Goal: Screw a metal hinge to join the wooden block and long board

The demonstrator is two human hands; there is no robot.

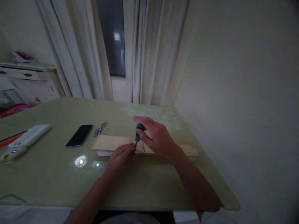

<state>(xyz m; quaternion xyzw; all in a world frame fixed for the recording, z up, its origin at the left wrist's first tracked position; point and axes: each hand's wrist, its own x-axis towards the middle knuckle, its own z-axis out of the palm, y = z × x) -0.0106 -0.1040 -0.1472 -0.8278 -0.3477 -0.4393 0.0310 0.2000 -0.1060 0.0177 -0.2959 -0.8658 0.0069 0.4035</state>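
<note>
A green-handled screwdriver (137, 137) tilts over a metal hinge (139, 151) on pale wooden boards (112, 143).

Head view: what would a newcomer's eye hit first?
The green-handled screwdriver just below the picture's middle, held in the right hand, its tip down by a small metal piece at the near edge of the wooden boards, where the left hand rests. Next, the dark phone on the table, left of the boards. Then the dark window between pale curtains behind the table.
</note>
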